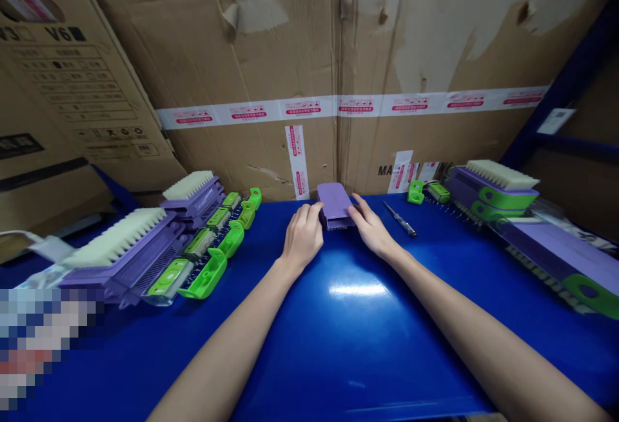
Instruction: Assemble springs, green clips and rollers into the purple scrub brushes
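Observation:
A purple brush block (334,204) lies on the blue table (358,319) at the far middle, close to the cardboard wall. My left hand (303,236) grips its left side with curled fingers. My right hand (371,227) holds its right side, fingers bent round the edge. Both forearms reach in from the near edge.
Purple brushes with white bristles and green handles (159,241) lie in rows at the left. More purple-and-green brushes (503,193) lie at the right. A screwdriver (400,219) rests right of my right hand. Cardboard boxes (338,67) wall off the back and left.

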{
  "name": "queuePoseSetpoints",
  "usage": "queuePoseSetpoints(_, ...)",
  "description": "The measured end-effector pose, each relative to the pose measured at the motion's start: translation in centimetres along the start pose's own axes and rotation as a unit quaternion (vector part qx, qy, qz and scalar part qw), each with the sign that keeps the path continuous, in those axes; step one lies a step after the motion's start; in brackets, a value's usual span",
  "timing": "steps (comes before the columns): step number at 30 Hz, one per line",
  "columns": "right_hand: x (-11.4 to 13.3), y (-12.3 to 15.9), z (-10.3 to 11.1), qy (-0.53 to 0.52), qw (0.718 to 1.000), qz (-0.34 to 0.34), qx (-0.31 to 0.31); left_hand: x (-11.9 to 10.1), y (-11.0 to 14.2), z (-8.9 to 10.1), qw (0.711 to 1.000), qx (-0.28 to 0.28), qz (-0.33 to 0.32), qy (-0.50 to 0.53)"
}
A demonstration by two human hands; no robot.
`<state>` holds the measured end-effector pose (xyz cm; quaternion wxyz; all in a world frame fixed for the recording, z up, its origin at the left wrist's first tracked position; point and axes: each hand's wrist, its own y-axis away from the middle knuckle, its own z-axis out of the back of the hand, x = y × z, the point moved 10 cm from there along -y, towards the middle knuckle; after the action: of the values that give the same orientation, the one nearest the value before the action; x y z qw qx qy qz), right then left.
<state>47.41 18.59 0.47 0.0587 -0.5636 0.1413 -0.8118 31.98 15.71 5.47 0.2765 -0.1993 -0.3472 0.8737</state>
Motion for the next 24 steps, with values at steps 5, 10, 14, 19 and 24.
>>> queuePoseSetpoints(5,0.1,0.1,0.0,0.001,1.0,0.005,-0.005,1.0,0.1,-0.9,0.999,0.026,0.031,0.014)
queuePoseSetpoints(10,0.2,0.2,0.2,0.016,1.0,-0.003,-0.012,1.3,0.3,-1.7,0.995,0.079,0.062,0.026)
queuePoseSetpoints(14,0.4,0.3,0.1,0.023,1.0,-0.006,-0.006,1.4,0.5,-1.9,0.99,0.112,0.082,0.006)
queuePoseSetpoints(19,0.2,0.2,0.1,0.012,1.0,-0.008,-0.013,0.7,0.3,-1.5,0.993,0.1,0.063,0.01)
queuePoseSetpoints(24,-0.6,-0.2,0.2,-0.048,0.998,-0.023,-0.027,0.0,0.1,-1.3,0.996,0.083,0.031,0.017)
